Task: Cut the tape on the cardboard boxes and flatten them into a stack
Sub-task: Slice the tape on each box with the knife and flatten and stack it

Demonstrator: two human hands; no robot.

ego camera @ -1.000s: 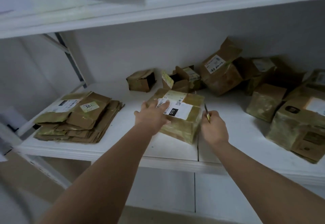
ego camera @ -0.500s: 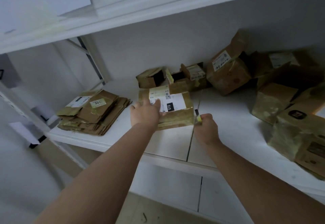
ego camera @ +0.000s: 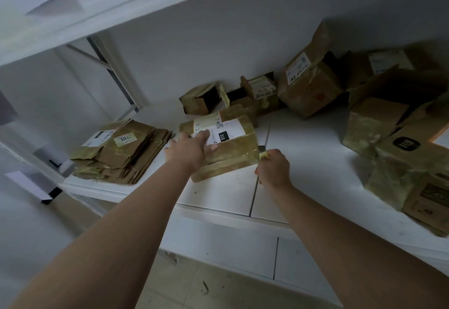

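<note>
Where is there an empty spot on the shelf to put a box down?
Bare shelf lies right of the right hand, before the box pile. A small gap sits between the flat stack and the held box. The back and right side are crowded.

A white shelf [ego camera: 303, 153] carries a stack of flattened boxes [ego camera: 121, 153] at its left end, one taped box [ego camera: 226, 155] near the front middle, a few small opened boxes [ego camera: 233, 97] along the back wall, and a heap of larger boxes [ego camera: 379, 124] on the right.
</note>
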